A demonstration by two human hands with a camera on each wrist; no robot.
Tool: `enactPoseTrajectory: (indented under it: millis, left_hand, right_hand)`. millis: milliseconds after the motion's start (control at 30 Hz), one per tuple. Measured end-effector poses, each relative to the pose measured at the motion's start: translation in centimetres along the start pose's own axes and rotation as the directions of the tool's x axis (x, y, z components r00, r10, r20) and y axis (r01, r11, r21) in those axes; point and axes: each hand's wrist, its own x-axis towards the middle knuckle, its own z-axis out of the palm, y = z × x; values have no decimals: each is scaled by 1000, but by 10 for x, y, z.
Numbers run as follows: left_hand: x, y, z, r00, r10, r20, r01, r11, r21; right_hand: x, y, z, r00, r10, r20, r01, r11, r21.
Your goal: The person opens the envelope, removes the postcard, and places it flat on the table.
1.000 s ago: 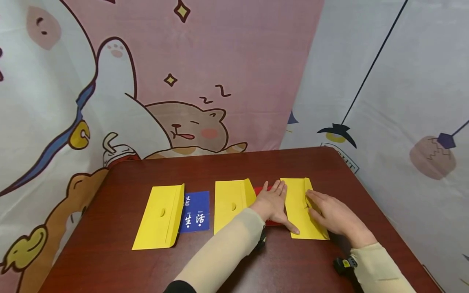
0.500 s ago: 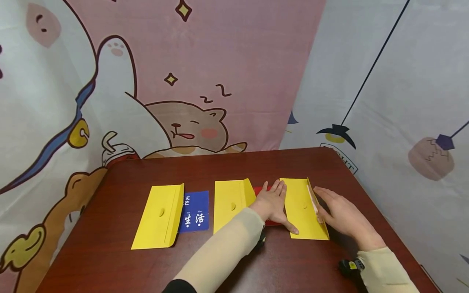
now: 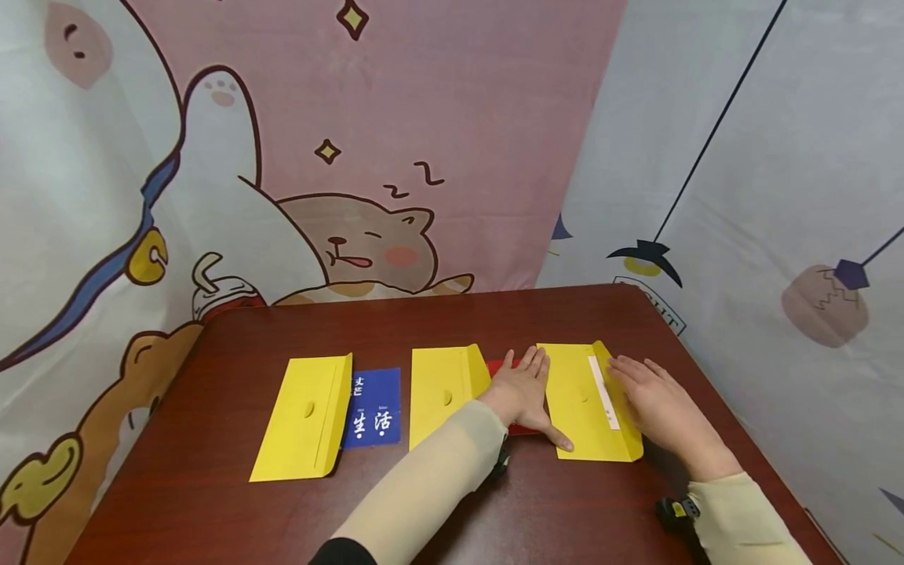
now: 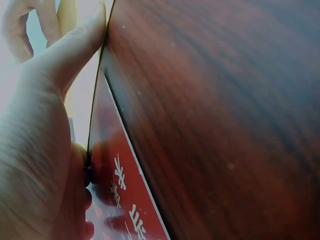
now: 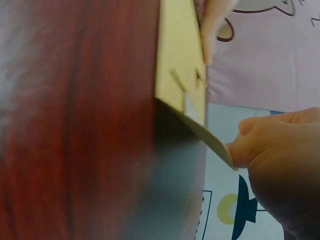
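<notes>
Three yellow envelopes lie on the table. My left hand point(image 3: 523, 388) rests with spread fingers over the left edge of the rightmost envelope point(image 3: 568, 392), thumb along its near side. Beneath that hand lies a red card point(image 3: 523, 430) with white writing, partly covered; its red face point(image 4: 112, 160) also shows in the left wrist view. My right hand point(image 3: 667, 412) is at the flap point(image 3: 625, 424) on the envelope's right side. In the right wrist view its fingertips pinch the edge of the raised flap point(image 5: 215, 145). A white strip point(image 3: 603, 396) shows beside the fold.
To the left are the middle envelope point(image 3: 441, 392), a blue card point(image 3: 374, 408) with white characters, and the leftmost envelope point(image 3: 300, 420). The brown table point(image 3: 452, 322) ends before a cartoon-printed cloth point(image 3: 494, 157).
The rightmost envelope's flap has lifted and swung outward to the right, exposing the white strip. My right hand has moved slightly right with it; the left hand stays in place.
</notes>
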Motion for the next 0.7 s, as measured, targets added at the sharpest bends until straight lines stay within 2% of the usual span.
enactPoseTrajectory:
  millis: [167,333,500,700]
  left_hand:
    - [-1,1,0,1000,-7,10,7,1000,10]
    - [-2,1,-1,1000,-7,8,7,1000,16]
    - [-3,0,-1,1000,-2,-2,2,1000,11]
    - [-3,0,-2,1000,0,-9,0,1000,8]
  right_hand:
    - [-1,0,5,998,-32,61,34,999,-39]
    - [-2,0,7,995,-4,99,5,1000,-15]
    - [-3,3,10,985,46,168,-57,996,61]
    - [-6,9,14,962,101,252,-154,968,199]
